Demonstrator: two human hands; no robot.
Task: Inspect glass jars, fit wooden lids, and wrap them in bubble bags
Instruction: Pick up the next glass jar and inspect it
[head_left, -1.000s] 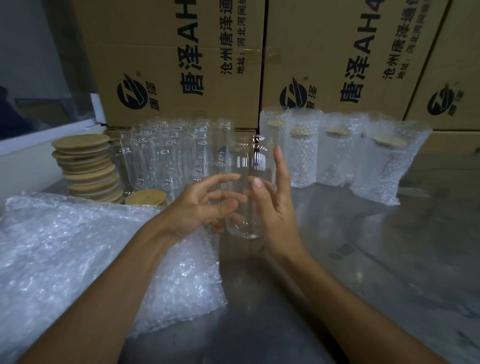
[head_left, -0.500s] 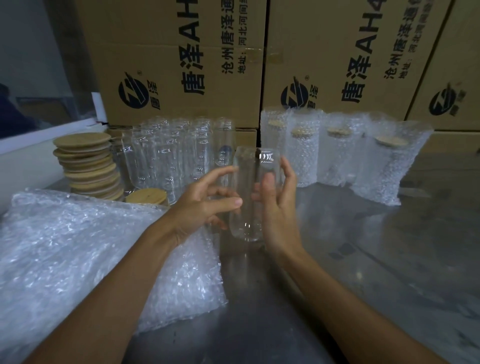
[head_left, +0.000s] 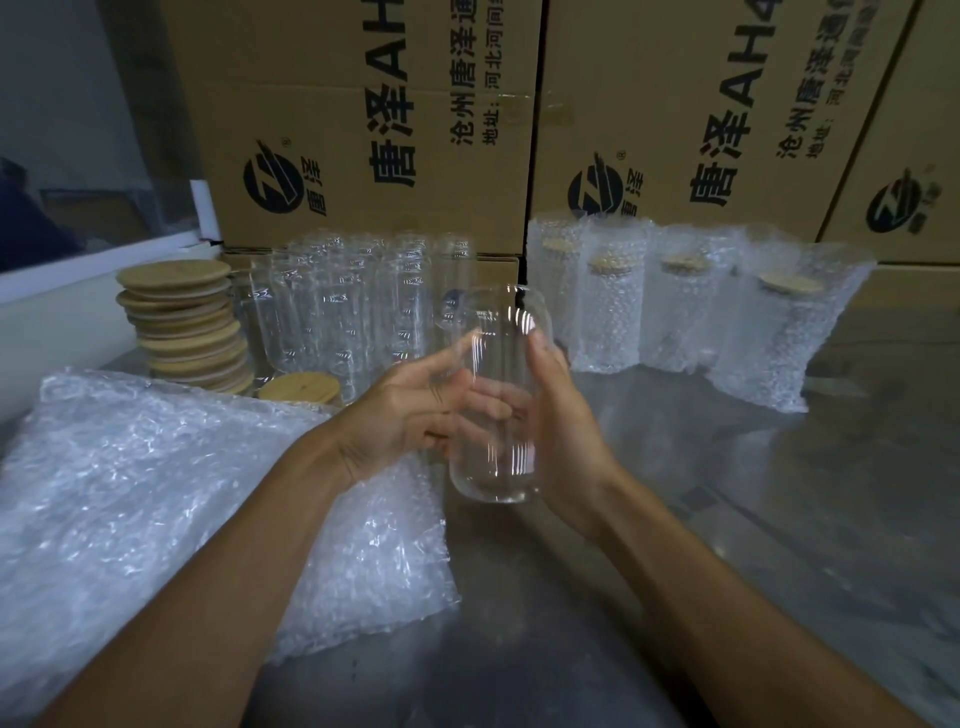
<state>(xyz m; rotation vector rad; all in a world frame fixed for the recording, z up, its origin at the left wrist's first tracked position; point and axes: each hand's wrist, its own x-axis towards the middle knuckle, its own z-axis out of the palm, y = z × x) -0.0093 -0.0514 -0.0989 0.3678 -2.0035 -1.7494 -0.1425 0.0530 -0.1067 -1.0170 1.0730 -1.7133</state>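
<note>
While both hands cradle it above the metal table (head_left: 727, 519), a clear glass jar (head_left: 496, 395) stands upright at centre; left hand (head_left: 410, 415) and right hand (head_left: 563, 441) curl around its sides; bubble bags (head_left: 182, 519) lie near left.

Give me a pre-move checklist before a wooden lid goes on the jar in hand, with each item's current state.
1. Glass jar held securely: ok, the left hand and right hand cradle it off the steel table.
2. Jar upright, mouth up: ok.
3. Jar free of cracks or chips: cannot tell, glare and blur hide detail.
4. Jar mouth uncovered: ok, no lid on it.
5. Loose wooden lid available: ok, lying beside the lid stack.
6. Bubble bags at hand: ok, piled on the left.
</note>
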